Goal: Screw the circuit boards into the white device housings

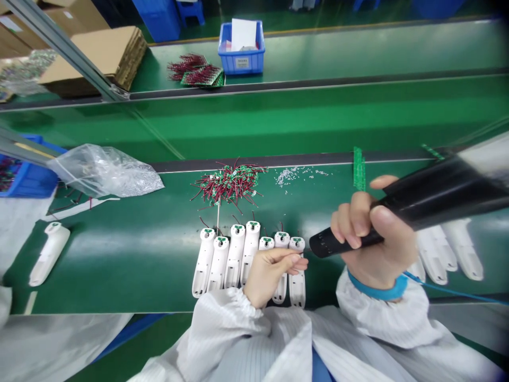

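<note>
Cleanroom smock sleeves [238, 339] fill the bottom of frame, closest to camera. Blue wrist strap [377, 290] is worn at the right cuff, with a blue cord [453, 289] led off to the right.

Landmark: row of seven white plastic housings [248, 260], laid side by side on the green tabletop [119, 254], small green boards seated at their upper ends.

Right grip [376, 233] is fully closed around a black tapered hand tool [433, 199], fingers wrapped under, thumb over the top. Narrow tip is pointed left and ends just right of the row, not touching it. Wide end is cut off by the frame edge.

Left grip [270, 273] is held over the middle of the row, fingers curled, thumb against the fingertips. Nothing held is visible; something small cannot be ruled out. Contact with the housings cannot be confirmed.

Handling: full wrap on the barrel is best kept so the tip stays steady; tip should be kept off the boards and the row left square.

Beyond the row: heap of small green boards with red leads [228, 183], loose silver parts [292, 175], further off a blue bin [241, 48] and cardboard sheets [95, 58]. Right of the row: more white housings [449, 249]. Left of the row: single white housing [50, 254], clear plastic bag [105, 170], blue crate [27, 175].
</note>
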The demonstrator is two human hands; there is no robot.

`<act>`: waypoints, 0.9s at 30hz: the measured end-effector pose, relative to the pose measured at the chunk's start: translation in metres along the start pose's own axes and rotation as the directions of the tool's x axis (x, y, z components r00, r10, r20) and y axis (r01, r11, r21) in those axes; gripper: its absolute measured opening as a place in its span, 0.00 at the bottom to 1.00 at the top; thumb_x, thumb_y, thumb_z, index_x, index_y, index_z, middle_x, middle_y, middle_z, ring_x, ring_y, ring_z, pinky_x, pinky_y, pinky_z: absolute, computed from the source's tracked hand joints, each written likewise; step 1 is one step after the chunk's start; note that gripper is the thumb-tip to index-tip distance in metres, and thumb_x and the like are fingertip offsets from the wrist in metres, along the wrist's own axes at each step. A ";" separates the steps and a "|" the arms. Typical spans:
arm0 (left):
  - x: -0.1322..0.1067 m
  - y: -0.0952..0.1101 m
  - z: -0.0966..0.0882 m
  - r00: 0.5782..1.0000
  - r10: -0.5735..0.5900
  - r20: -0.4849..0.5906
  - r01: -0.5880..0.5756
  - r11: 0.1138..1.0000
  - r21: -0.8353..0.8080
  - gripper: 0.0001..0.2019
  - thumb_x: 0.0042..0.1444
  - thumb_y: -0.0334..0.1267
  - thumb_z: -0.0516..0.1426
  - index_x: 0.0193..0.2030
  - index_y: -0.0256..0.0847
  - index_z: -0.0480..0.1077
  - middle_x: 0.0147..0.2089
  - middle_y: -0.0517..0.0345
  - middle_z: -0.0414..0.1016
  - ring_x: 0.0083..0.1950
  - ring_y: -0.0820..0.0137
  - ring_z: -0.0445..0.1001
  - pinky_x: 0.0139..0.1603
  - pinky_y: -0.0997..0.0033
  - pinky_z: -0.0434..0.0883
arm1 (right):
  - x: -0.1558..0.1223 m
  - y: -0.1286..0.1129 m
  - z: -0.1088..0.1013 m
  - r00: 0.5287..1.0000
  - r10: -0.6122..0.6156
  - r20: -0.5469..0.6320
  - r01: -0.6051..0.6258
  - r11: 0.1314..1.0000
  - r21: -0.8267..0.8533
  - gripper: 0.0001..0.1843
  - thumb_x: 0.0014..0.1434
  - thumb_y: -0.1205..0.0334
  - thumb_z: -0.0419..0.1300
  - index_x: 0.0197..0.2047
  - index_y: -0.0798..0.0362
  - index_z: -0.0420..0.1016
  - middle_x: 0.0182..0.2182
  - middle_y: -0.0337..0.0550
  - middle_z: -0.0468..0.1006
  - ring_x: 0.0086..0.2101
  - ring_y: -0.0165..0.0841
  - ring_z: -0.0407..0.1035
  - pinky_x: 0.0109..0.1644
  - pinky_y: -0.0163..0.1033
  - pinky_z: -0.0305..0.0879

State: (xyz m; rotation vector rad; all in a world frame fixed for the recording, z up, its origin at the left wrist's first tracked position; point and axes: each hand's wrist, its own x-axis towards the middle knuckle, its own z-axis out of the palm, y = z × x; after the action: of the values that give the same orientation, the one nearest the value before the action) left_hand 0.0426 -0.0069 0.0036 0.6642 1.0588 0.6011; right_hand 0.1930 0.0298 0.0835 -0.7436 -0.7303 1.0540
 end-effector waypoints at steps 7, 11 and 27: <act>-0.005 -0.002 0.002 0.976 0.217 0.031 -0.219 0.963 0.158 0.14 0.58 0.47 0.60 0.36 0.35 0.75 0.31 0.51 0.82 0.33 0.66 0.80 0.38 0.66 0.76 | 0.000 -0.002 0.001 1.000 0.012 -0.009 -0.012 1.000 -0.001 0.12 0.51 0.65 0.63 0.41 0.48 0.72 0.15 0.28 0.64 0.11 0.23 0.52 0.13 0.32 0.54; -0.011 0.000 0.001 0.792 0.590 0.157 -0.536 0.548 0.642 0.11 0.65 0.37 0.53 0.37 0.37 0.76 0.33 0.51 0.80 0.35 0.67 0.78 0.38 0.67 0.73 | 0.001 -0.004 0.002 0.999 0.037 0.005 -0.037 0.999 0.018 0.12 0.52 0.65 0.62 0.41 0.49 0.72 0.16 0.29 0.64 0.11 0.23 0.53 0.14 0.31 0.55; -0.007 -0.007 0.001 0.957 0.288 0.022 -0.267 0.854 0.446 0.07 0.58 0.37 0.60 0.37 0.39 0.80 0.38 0.55 0.84 0.40 0.64 0.81 0.44 0.70 0.76 | -0.001 0.030 -0.009 0.989 -0.144 -0.023 0.131 0.948 -0.292 0.14 0.54 0.67 0.64 0.44 0.46 0.72 0.18 0.29 0.68 0.15 0.26 0.61 0.19 0.35 0.61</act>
State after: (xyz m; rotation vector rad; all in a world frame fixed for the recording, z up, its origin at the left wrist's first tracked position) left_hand 0.0419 -0.0171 0.0028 1.2288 1.1648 0.6289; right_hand 0.1853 0.0363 0.0537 -0.9497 -0.8972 0.8100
